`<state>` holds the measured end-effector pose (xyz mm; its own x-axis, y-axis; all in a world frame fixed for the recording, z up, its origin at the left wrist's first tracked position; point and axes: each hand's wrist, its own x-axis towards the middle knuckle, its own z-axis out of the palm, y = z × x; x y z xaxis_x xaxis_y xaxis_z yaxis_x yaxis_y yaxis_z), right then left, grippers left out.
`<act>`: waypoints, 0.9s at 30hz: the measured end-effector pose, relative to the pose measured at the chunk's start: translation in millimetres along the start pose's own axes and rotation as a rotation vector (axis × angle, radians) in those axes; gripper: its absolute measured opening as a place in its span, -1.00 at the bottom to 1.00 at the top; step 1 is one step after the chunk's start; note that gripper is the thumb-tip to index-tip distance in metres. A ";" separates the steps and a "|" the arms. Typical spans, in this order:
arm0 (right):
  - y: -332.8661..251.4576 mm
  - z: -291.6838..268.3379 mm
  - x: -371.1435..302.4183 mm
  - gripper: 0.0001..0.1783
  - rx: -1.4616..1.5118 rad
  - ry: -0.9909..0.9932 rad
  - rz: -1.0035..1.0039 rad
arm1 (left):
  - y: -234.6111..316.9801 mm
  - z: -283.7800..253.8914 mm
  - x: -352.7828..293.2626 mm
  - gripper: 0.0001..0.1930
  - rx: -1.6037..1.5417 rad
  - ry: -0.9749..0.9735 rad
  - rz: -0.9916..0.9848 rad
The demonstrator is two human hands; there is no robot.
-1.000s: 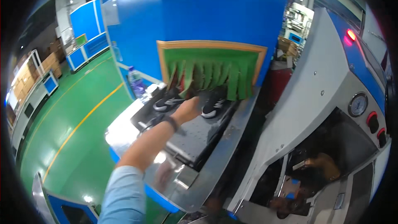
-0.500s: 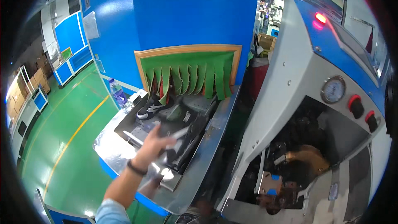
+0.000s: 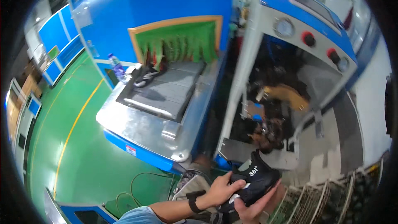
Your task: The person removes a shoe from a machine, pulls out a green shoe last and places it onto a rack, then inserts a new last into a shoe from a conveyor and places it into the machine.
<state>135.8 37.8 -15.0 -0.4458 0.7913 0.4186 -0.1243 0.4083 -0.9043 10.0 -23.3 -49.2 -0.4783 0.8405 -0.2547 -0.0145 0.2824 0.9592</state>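
**Both hands on a black shoe, low between two machines**

Down at the bottom edge of the view, the left hand (image 3: 222, 191) and the right hand (image 3: 253, 209) hold a black sports shoe with white markings (image 3: 255, 178) between them. The left hand, with a dark band at its wrist, lies curled over the near side of the shoe, fingers closed on it. The right hand cups the shoe from underneath, palm up, fingers wrapped around its lower edge. The shoe sits tilted, just in front of the grey metal ledge (image 3: 248, 151) at the foot of the tall blue-and-grey press machine with red knobs and a round gauge (image 3: 306, 37).

Farther away, to the left, stands a blue tunnel machine with a grey conveyor belt (image 3: 166, 93) and a shiny steel apron. A curtain of green strips in a tan frame (image 3: 178, 43) hangs over the tunnel mouth. A second black-and-white shoe (image 3: 145, 76) rests on the belt, just at the strips, well apart from the hands. A clear plastic bottle (image 3: 117, 67) stands beside the belt's left corner. Green floor with a yellow line (image 3: 74, 120) spreads to the left.
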 end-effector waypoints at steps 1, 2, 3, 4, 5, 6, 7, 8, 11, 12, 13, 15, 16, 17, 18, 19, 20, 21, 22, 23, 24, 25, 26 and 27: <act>11.8 -17.2 -8.9 0.29 -0.248 -0.021 -0.094 | -6.0 4.1 -0.1 -0.47 0.309 0.053 0.093; 2.3 -26.9 -2.1 0.27 -0.443 -0.082 -0.268 | 6.1 5.4 -5.5 -0.56 0.409 0.203 0.287; -7.0 -36.5 7.0 0.25 -0.644 -0.144 -0.441 | -2.2 6.7 -0.1 -0.67 0.576 0.253 0.541; 13.8 -50.7 -9.0 0.18 -0.743 -0.212 -0.390 | -6.9 12.5 -1.9 -0.72 0.558 0.193 0.563; 10.6 -55.2 -1.3 0.10 -0.653 -0.252 -0.363 | -9.4 17.1 -5.8 -0.76 0.548 0.139 0.578; 12.2 -62.5 0.3 0.10 -0.596 -0.220 -0.290 | -9.1 21.6 -5.3 -0.76 0.542 0.110 0.594; 16.7 -69.9 2.1 0.09 -0.538 -0.191 -0.222 | -9.3 25.0 -4.5 -0.74 0.506 0.141 0.691; 23.9 -78.8 9.3 0.08 -0.353 -0.133 -0.120 | -5.2 27.6 -0.5 -0.72 0.469 0.181 0.788; 16.3 -77.1 42.6 -0.03 0.699 0.211 0.613 | 33.3 33.1 -5.6 -0.66 -0.499 0.163 0.842; 7.5 -75.8 47.8 -0.04 0.746 0.224 0.620 | 63.6 17.6 -16.7 -0.61 -0.477 0.197 0.768; 7.4 -80.9 62.4 -0.05 0.785 0.230 0.596 | 85.8 5.1 -9.9 -0.61 -0.209 0.166 0.777; -1.0 -90.3 73.7 0.00 0.362 -0.048 0.256 | 76.5 5.7 11.5 -0.67 0.201 0.011 0.769; -1.1 -92.5 78.1 0.03 0.043 -0.188 -0.003 | 69.9 13.8 16.9 -0.69 0.168 -0.031 0.633; -1.8 -93.5 82.6 0.05 -0.275 -0.325 -0.262 | 64.8 18.9 19.7 -0.57 0.190 0.018 0.563; -0.8 -87.8 81.1 0.05 -0.362 -0.380 -0.333 | 58.6 15.5 24.0 -0.51 0.105 0.011 0.482; 1.1 -85.4 73.7 0.05 -0.367 -0.391 -0.309 | 53.4 15.8 24.3 -0.44 0.017 -0.004 0.387; 1.7 -80.6 60.8 0.04 -0.397 -0.313 -0.239 | 46.4 15.1 21.2 -0.44 0.010 -0.011 0.356; 2.4 -75.3 48.1 0.04 -0.428 -0.235 -0.168 | 38.0 15.7 18.6 -0.44 0.055 0.045 0.424; 0.3 -68.6 37.9 0.05 -0.454 -0.226 -0.121 | 30.4 15.3 14.3 -0.45 0.103 0.109 0.494; 4.3 -65.8 31.2 0.05 -0.454 -0.235 -0.101 | 17.8 15.5 17.3 -0.45 0.099 0.106 0.473; 10.3 -63.6 24.3 0.06 -0.464 -0.228 -0.132 | 2.1 14.2 20.8 -0.46 0.178 0.119 0.500; 14.6 -60.3 17.9 0.06 -0.471 -0.213 -0.163 | -7.7 10.8 21.6 -0.47 0.262 0.126 0.531; 15.0 -51.2 27.0 0.05 -0.493 -0.241 -0.307 | -9.9 11.0 16.8 -0.62 0.161 0.117 0.503; 13.6 -44.7 26.7 0.05 -0.479 -0.241 -0.288 | -14.2 11.6 10.3 -0.62 0.175 0.113 0.484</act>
<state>161.9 84.8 -12.3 -0.6485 0.5163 0.5593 0.1179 0.7940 -0.5963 15.4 -13.3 -66.8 -0.4860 0.8413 0.2368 0.3742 -0.0445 0.9263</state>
